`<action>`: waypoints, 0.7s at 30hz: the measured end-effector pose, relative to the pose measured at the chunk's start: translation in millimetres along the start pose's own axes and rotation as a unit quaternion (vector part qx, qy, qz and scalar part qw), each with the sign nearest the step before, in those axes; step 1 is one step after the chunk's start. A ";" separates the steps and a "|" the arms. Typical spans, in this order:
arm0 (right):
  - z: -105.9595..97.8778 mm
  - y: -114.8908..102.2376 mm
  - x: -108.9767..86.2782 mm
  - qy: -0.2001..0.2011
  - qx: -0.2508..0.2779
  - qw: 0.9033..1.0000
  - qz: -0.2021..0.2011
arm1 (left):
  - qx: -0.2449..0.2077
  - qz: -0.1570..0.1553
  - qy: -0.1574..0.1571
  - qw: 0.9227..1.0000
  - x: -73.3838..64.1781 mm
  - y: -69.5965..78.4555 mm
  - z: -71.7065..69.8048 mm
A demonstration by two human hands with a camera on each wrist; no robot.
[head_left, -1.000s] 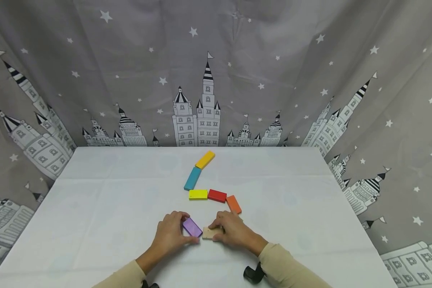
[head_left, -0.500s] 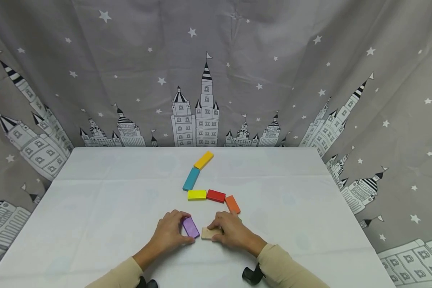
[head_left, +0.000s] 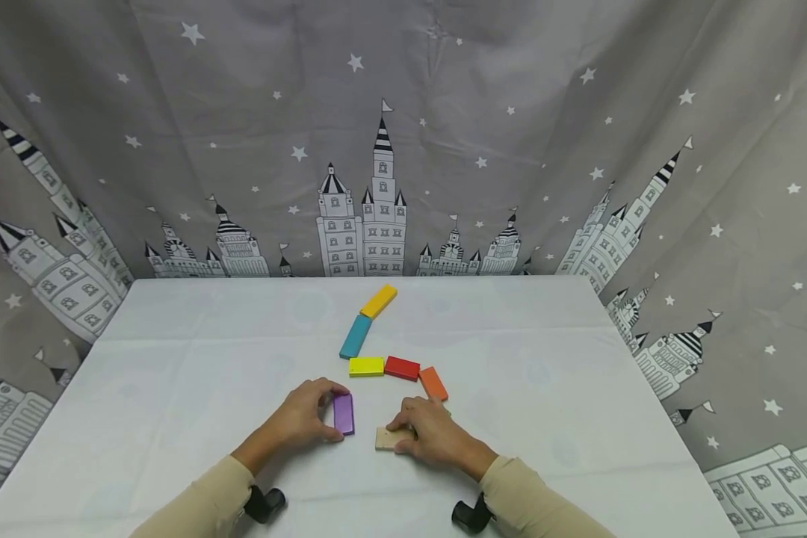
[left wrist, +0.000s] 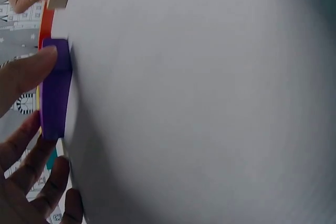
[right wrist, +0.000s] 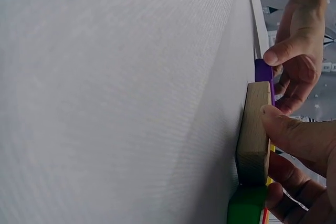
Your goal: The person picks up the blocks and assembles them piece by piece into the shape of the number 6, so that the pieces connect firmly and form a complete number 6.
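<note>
My left hand (head_left: 302, 415) pinches a purple rectangular block (head_left: 344, 415) between thumb and fingertips. That block lies flat on the table, its long side running away from me. My right hand (head_left: 433, 430) holds a plain wooden block (head_left: 385, 438) flat on the table, thumb on the near side and fingers on the far side. A gap separates the two blocks in the head view. The right wrist view shows a green block (right wrist: 245, 205) at the wooden block's end, mostly hidden under my right hand in the head view.
An orange block (head_left: 433, 382), a red block (head_left: 402, 368) and a yellow block (head_left: 366, 367) form a bent row beyond my hands. Farther back lie a teal block (head_left: 356, 336) and an amber block (head_left: 379, 301). A castle-print curtain (head_left: 262, 149) hangs behind the white table (head_left: 545, 418).
My left hand has moved the purple block left and farther from me, away from the wooden block, turning it from slanted to nearly straight. My right hand stays on the wooden block.
</note>
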State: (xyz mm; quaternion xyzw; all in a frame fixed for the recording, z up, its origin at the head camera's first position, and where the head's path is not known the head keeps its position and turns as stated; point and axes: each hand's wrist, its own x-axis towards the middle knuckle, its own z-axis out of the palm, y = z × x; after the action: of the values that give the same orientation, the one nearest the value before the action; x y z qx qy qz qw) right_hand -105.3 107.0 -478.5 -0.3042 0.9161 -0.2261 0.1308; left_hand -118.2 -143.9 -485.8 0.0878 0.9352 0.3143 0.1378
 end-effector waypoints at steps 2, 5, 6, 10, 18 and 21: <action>0.1 -0.1 0.1 -0.001 0.000 1.000 0.002 | 0.005 0.005 -0.007 1.000 2.6 -1.9 -3.8; -0.2 0.0 0.1 0.000 0.003 1.000 0.003 | 0.017 0.017 -0.015 1.000 7.0 -4.5 -8.9; 0.0 0.4 0.3 0.000 0.004 1.000 0.004 | 0.020 0.019 -0.017 0.999 8.2 -4.9 -10.7; 0.2 1.3 0.4 0.001 0.006 1.000 0.003 | 0.036 0.027 -0.023 0.999 14.1 -6.7 -17.3; 0.2 1.3 0.4 -0.002 0.007 1.000 0.004 | 0.065 0.037 -0.044 0.996 24.4 -9.9 -30.4; 0.4 1.5 -0.1 0.000 0.006 1.000 0.002 | 0.076 0.042 -0.048 0.995 29.0 -10.9 -33.3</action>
State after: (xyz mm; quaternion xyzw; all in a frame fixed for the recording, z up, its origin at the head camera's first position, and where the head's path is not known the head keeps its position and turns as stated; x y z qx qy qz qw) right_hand -105.8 107.9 -479.6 -0.3018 0.9151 -0.2317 0.1335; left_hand -157.0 -164.0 -472.8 0.1519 0.9441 0.2432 0.1626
